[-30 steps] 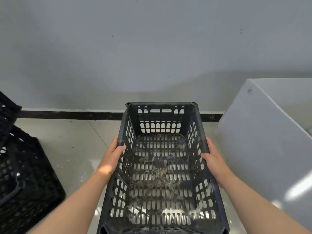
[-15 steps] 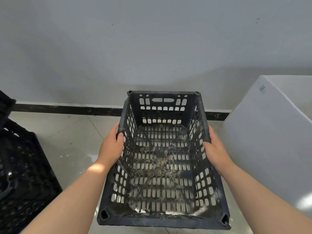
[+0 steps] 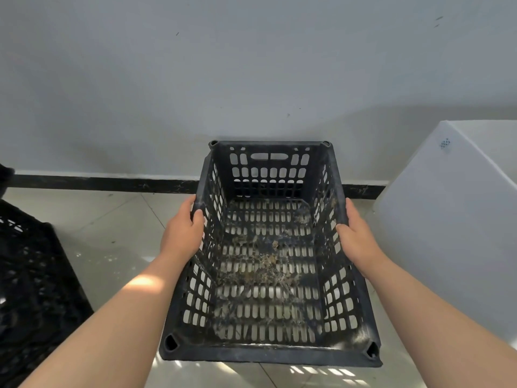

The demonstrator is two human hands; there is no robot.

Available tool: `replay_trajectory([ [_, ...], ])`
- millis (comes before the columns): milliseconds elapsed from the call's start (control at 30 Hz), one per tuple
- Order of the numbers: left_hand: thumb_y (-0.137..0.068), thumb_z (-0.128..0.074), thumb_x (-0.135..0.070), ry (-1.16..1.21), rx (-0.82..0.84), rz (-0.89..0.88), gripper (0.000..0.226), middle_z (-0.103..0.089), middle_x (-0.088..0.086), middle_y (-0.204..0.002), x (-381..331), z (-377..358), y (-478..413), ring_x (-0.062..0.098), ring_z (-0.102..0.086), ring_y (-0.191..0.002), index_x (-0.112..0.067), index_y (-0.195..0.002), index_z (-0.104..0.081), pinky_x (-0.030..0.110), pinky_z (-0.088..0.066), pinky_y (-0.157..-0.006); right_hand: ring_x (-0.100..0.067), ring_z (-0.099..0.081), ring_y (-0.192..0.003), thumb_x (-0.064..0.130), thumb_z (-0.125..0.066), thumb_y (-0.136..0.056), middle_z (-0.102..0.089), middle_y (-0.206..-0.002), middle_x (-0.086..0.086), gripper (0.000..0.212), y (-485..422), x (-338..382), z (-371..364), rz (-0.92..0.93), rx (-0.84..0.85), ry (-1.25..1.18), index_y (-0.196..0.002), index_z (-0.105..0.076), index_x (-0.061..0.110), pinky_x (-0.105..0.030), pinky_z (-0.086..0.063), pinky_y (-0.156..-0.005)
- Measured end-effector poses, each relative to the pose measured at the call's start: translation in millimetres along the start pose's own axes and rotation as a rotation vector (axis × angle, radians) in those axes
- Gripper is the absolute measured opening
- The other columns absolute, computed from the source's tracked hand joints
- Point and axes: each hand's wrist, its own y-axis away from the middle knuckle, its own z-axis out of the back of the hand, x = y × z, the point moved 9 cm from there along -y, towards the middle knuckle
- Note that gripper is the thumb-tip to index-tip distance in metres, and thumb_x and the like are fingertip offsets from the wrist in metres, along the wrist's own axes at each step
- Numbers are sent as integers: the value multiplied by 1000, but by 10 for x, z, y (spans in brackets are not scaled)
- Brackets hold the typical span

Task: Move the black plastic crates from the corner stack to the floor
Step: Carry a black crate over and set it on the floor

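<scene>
Crate (image 3: 268,354) | now lower centre, near rim newly in view, farther out over floor (image 3: 112,233) | left hand (image 3: 183,233), right hand (image 3: 356,236): fingers (image 3: 199,217) gripping side rims | set-down pending

no readable text, labels or numbers

Both my bare forearms reach forward; left hand (image 3: 183,233) and right hand (image 3: 359,239) each grip opposite side rims of a black slotted plastic crate (image 3: 268,355), thumbs inside.
</scene>
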Motion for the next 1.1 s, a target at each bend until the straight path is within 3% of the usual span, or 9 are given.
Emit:
replay_trajectory([
  [133,-101,-26,-41,-109,25,22,49,-66,1,-106,-24,-27,7,27,-66,-94,-34,-149,-28,45,-55,-84,-17,-52,-131,7,-38,-110,-52,-150,4,60,45,58,-8,9,-15,35,-166,-25,25,-28,-38,-106],
  [200,-103,-22,-40,-147,68,49,50,-68,8,-107,-10,-61,7,31,-66,-93,-34,-152,-20,48,-54,-85,-20,-52,-133,9,-38,-111,-47,-158,-2,63,66,68,0,-2,-31,72,-168,-17,21,-30,-39,-109],
  [267,-104,-19,-38,-131,132,83,53,-65,16,-124,-8,-88,-2,36,-64,-106,-34,-157,-12,49,-50,-95,-21,-55,-120,8,-39,-110,-48,-160,-6,63,82,87,13,4,-65,120,-168,-18,17,-29,-41,-102],
  [333,-107,-20,-35,-126,189,102,56,-48,16,-150,-51,-95,23,38,-51,-129,-32,-160,-3,47,-39,-107,-20,-56,-118,11,-43,-110,-49,-160,-7,61,91,95,40,17,-95,144,-167,-23,15,-31,-41,-102],
  [433,-105,-26,-36,-143,177,46,60,-29,6,-163,-150,-35,128,31,-37,-144,-29,-160,-3,46,-32,-114,-28,-55,-138,21,-44,-109,-52,-158,-4,58,100,74,18,10,-63,151,-165,-27,23,-44,-43,-117],
  [600,-95,-40,-48,-92,94,-86,69,-21,-8,-166,-433,200,384,22,-28,-149,-36,-158,-15,49,-31,-117,-24,-46,-147,32,-48,-105,-46,-162,2,64,223,256,2,29,-5,164,-164,-26,25,-48,-38,-122],
  [733,-94,-50,-43,72,118,-45,71,-27,-7,-164,-747,431,620,23,-33,-146,-39,-157,-17,48,-32,-117,-20,-15,-162,30,-49,-109,-13,-177,0,72,486,601,63,49,49,250,-169,-10,17,-37,-17,-128],
  [933,-96,-56,-35,155,176,14,65,-33,-6,-160,-1292,892,955,20,-34,-146,-32,-154,-27,42,-31,-114,-13,-15,-161,31,-46,-110,-13,-177,7,69,868,1284,361,91,82,220,-169,-13,22,-29,-16,-124],
  [1100,-97,-58,-30,282,199,87,59,-41,-6,-155,-1827,1392,1312,17,-40,-142,-32,-151,-35,36,-34,-114,-17,-25,-159,32,-51,-108,-27,-172,11,65,1240,1924,765,21,84,131,-167,-23,31,-36,-23,-125],
])
